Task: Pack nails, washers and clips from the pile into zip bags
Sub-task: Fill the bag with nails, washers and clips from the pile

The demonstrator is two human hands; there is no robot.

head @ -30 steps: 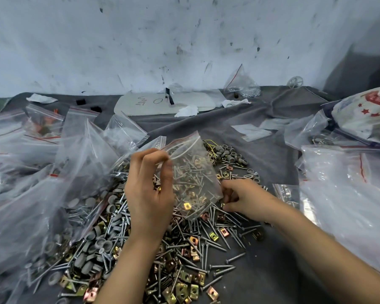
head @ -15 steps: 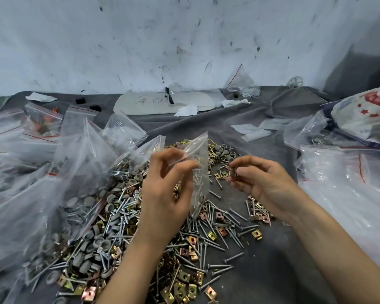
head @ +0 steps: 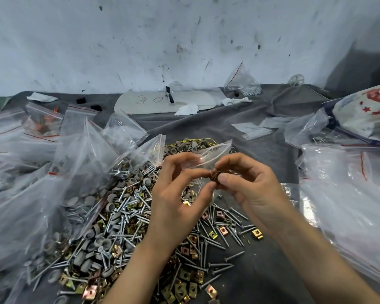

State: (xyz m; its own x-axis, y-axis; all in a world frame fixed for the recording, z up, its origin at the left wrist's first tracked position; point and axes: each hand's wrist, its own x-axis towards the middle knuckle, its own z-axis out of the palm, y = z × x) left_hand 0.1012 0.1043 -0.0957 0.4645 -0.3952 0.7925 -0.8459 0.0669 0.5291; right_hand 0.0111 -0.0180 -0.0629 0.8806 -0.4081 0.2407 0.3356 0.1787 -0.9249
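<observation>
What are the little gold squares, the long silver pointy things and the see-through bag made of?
The gold squares look like thin folded metal with a shiny yellowish coating; some glint pinkish. The nails look like steel, bright and silvery grey. The held zip bag seems to be soft clear plastic: it crinkles, shines, and you can see through it.
</observation>
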